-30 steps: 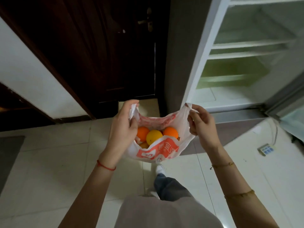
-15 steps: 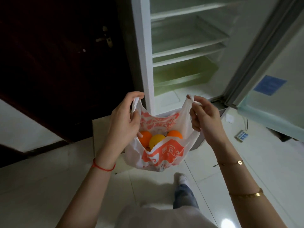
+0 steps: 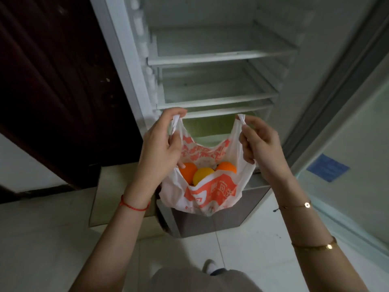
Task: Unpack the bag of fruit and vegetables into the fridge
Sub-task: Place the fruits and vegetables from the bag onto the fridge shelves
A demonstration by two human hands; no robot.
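The left hand (image 3: 160, 148) is pinching one handle of the plastic bag (image 3: 210, 190) and the right hand (image 3: 261, 144) is pinching the other, holding it open in the air before the open fridge (image 3: 210, 57); oranges (image 3: 203, 175) are sitting inside the bag

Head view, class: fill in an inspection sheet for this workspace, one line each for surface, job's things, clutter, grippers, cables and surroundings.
Surface: pale tiled floor; no table seen.
Job's things: white plastic bag with orange print, held open in the air before the open white fridge; two orange round fruits and one yellow round fruit show inside. Fridge shelves hold nothing visible.
Clutter: nothing seen.
Grippers: left hand pinches the left handle; right hand pinches the right handle.
Cables: nothing seen.
Surroundings: dark wooden door left of the fridge; fridge door open at right, with a blue label.
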